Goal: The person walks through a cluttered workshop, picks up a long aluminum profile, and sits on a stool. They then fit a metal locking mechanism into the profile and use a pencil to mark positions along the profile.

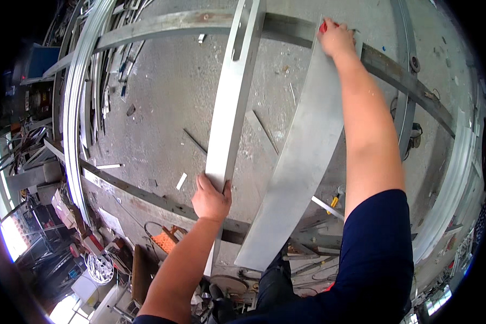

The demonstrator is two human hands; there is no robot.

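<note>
My left hand (pixel 211 201) is closed around the near part of a long silvery metal tube (pixel 225 116), thumb on one side and fingers on the other. A slot is cut into the tube's far end. To its right lies a wide, flat metal strip (pixel 302 146), slanting from near my legs to the far side. At the strip's far end, my right hand (pixel 338 39) is closed on a small red object (pixel 323 27). Only a bit of red shows past the fingers, so its kind is hidden. The tube and the strip lie apart.
A far metal beam (pixel 167 22) and a near beam (pixel 140 195) run crosswise beneath the workpieces. Long profiles stand at the left (pixel 75 108) and right (pixel 443 200). Offcuts, a yellow-handled tool (pixel 333 202) and an orange tool (pixel 164 241) lie on the floor.
</note>
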